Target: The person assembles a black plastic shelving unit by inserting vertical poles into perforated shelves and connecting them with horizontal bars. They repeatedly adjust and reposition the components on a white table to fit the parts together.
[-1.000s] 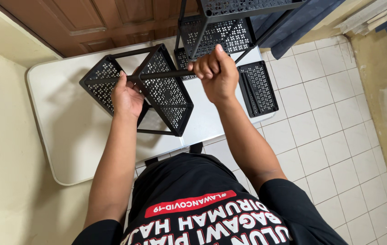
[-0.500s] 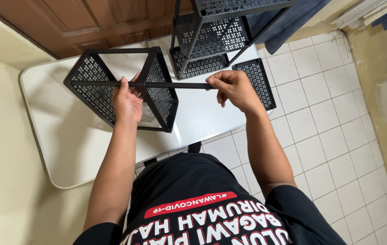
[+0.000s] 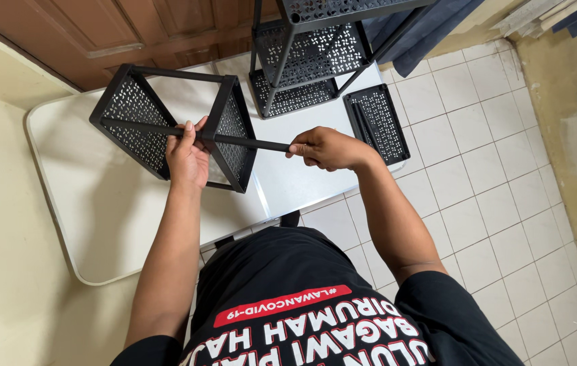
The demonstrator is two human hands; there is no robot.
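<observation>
Black rod (image 3: 248, 142) between both grips

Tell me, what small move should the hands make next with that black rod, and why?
Probably keep twisting the rod with the right hand. Its far end meets the rack frame by the left hand, which steadies that joint, and the right fingertips pinch the free end.

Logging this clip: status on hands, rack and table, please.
Left hand grips the rack frame at the pole joint. Right hand pinches the pole end. Taller rack and loose shelf close behind on the table.
</observation>
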